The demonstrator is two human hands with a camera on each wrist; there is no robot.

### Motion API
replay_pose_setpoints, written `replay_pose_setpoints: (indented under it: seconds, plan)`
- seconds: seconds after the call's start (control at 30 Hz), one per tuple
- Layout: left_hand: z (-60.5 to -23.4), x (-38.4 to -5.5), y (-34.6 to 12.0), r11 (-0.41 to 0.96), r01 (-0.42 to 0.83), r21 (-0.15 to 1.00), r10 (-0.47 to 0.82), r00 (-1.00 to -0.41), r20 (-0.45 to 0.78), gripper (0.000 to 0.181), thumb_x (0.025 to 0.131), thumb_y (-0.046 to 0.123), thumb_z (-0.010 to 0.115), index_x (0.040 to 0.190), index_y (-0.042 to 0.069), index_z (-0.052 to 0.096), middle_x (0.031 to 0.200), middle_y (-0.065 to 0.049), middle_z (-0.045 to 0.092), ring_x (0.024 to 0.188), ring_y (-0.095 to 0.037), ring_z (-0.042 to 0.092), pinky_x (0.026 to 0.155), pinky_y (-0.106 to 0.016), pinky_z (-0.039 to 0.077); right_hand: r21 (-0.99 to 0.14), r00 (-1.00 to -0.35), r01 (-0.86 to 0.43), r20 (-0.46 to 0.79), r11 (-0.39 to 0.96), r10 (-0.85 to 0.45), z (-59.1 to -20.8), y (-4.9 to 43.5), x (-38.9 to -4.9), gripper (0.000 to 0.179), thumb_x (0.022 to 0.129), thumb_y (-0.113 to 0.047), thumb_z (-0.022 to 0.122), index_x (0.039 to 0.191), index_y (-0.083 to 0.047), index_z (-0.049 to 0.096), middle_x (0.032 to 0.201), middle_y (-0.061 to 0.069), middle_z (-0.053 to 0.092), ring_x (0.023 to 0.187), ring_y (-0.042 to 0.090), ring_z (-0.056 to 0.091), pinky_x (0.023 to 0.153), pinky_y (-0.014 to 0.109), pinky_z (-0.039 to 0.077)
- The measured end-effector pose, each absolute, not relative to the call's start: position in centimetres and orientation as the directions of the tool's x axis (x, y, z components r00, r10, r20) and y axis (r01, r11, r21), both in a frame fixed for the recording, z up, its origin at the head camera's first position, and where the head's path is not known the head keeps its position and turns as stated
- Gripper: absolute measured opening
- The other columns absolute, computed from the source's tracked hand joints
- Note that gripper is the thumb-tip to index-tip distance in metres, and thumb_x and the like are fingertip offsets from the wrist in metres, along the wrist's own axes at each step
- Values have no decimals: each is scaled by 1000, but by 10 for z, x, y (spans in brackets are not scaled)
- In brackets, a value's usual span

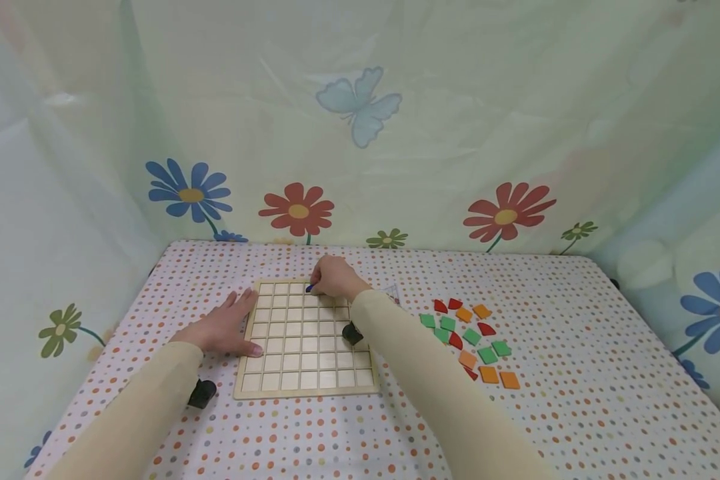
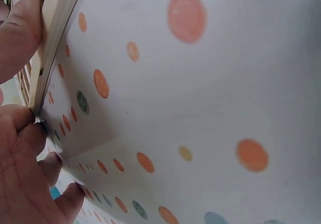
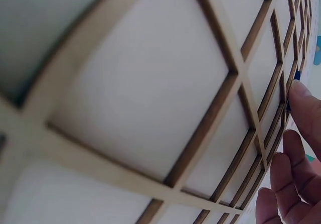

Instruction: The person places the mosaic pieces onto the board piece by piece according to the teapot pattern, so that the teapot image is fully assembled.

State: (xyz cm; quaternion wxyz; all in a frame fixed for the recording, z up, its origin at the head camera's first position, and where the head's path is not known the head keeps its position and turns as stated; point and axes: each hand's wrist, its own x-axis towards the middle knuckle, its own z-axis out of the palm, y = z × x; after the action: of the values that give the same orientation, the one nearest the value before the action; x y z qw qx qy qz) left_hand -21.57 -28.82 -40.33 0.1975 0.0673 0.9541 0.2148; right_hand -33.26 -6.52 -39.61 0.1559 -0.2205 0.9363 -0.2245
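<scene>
Right hand [image 1: 334,276] – grip pinching a blue piece [image 1: 309,289], which sits at its left side, over the grid board's [image 1: 306,394] far rows; long axis unclear. Left hand [image 1: 228,327] farther off – fingers spread, thumb on left rim.
</scene>
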Motion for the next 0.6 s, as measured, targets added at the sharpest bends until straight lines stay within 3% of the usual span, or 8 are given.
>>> replay_pose_setpoints:
  seconds: [0.33, 0.6]
  plan:
    - [-403, -216, -287, 899, 49, 435, 218, -912, -348, 113, 83, 35, 85, 162, -3, 13, 170, -27, 7, 156, -52, 3, 120, -75, 18, -501, -844, -341, -210, 795, -494, -395, -62, -331, 14, 96, -12, 73, 107, -6, 78, 109, 8, 77, 98, 20, 68, 90, 34, 58]
    - [-403, -216, -289, 901, 44, 431, 213, -912, -352, 113, 84, 35, 84, 162, -3, 12, 170, -26, 6, 156, -51, 2, 122, -72, 17, -472, -828, -363, -231, 803, -511, -389, -62, -329, 21, 101, -8, 63, 117, -5, 76, 121, 10, 74, 112, 24, 69, 94, 35, 58]
